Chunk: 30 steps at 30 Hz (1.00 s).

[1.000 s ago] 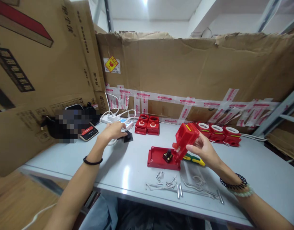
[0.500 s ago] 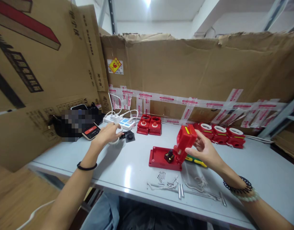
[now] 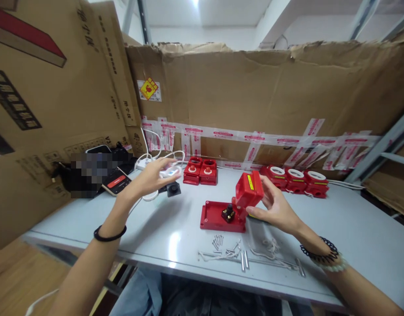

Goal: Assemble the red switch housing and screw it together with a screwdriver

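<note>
From the head camera, the right hand point(image 3: 278, 208) grips a tilted red housing point(image 3: 254, 189), fingers closed, over the right end of the red base point(image 3: 213, 215) on the desk point(image 3: 185, 215). Its yellow label point(image 3: 250, 182) is unreadable. The left hand's point(image 3: 151, 179) fingers are parted near the black piece point(image 3: 174, 189); whether they hold anything, I cannot tell. The left carton point(image 3: 73, 101) reads "V3"; a yellow-and-red diamond sticker point(image 3: 148, 89) marks the back one.

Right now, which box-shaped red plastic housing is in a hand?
The tilted red plastic housing, gripped by the right hand; the others, a pair and a row with broad white rings, sit farther back on the grey table.
</note>
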{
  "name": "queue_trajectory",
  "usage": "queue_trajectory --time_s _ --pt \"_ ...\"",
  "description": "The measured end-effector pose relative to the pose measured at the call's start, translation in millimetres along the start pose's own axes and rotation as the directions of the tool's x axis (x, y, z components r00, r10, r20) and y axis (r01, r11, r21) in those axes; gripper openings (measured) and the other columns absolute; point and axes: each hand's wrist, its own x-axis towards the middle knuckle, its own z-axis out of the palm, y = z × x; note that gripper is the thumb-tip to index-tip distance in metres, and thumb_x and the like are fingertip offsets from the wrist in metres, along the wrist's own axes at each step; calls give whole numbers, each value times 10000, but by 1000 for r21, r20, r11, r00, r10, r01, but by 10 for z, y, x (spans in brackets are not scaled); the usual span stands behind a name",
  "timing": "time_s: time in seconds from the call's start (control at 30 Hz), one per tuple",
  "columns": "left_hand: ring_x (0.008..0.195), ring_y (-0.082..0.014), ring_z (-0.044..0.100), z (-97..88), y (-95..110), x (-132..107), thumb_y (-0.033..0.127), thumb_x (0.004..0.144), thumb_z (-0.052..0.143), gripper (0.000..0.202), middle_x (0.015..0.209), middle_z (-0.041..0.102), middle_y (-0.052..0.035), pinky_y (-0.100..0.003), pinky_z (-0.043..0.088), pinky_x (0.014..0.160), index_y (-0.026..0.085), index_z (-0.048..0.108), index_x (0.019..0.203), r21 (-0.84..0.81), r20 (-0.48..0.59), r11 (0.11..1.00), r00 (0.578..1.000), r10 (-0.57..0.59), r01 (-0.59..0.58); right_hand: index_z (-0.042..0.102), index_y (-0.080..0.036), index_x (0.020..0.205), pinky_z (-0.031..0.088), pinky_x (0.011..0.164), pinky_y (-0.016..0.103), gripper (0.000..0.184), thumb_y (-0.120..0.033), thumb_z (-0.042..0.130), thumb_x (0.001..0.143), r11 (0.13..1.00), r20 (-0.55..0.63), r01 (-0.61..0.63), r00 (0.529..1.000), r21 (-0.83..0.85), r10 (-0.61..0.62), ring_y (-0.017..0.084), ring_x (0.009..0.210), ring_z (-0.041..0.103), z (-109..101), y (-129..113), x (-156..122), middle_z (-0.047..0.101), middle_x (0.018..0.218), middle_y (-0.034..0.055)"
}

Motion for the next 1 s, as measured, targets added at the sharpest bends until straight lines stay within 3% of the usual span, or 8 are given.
queue_trajectory --time_s 0.07,0.13,0.2,0.27,0.43,0.73,1.0 --pt "968 -207 578 31 460 28 468 830 566 444 1069 623 -72 -326 450 866 192 567 1177 -202 -68 944 965 252 -260 419 -233 1204 451 1006 433 673 -341 778 645 1000 19 16 1000 25 -17 255 1160 555 23 -19 -19 537 1284 122" --pt "953 -191 576 131 866 57 436 817 603 416 1056 613 -75 -328 461 855 191 593 1154 -354 -145 820 893 427 -450 415 -236 1205 468 986 422 670 -317 779 648 998 39 41 998 44 -42 250 1141 564 43 -40 -42 546 1260 115" --pt "951 -187 572 273 1140 83 416 823 608 391 1054 607 -82 -326 475 827 184 601 1138 -452 -269 727 856 441 -517 414 -243 1199 494 953 401 648 -295 772 661 997 46 65 997 51 -67 237 1100 586 56 -60 -65 569 1204 96" --pt "949 -191 571 418 1270 96 426 812 626 409 1048 608 -87 -327 486 807 187 601 1143 -505 -338 675 843 418 -537 414 -248 1191 519 911 376 615 -285 757 682 995 41 84 995 53 -86 223 1052 607 65 -76 -83 587 1151 80" --pt "991 -204 563 611 1263 63 455 789 656 470 1063 598 -96 -363 475 880 193 590 1174 -530 -403 629 821 404 -569 423 -243 1162 546 849 362 577 -305 747 688 993 21 112 993 49 -113 220 996 626 95 -108 -91 602 1115 72" --pt "1028 -211 540 639 1233 4 456 783 659 506 1107 560 -80 -370 470 904 256 550 1235 -554 -374 626 836 402 -548 432 -252 1091 562 829 387 575 -279 781 634 997 -20 70 997 20 -70 234 976 638 173 -153 -96 623 1054 59" --pt "1055 -224 529 649 1263 -29 477 808 621 486 1122 553 -82 -384 458 923 265 543 1239 -598 -367 601 847 384 -531 433 -248 1125 563 819 349 598 -242 779 637 994 -22 112 994 22 -111 213 953 646 191 -141 -110 632 1047 47"
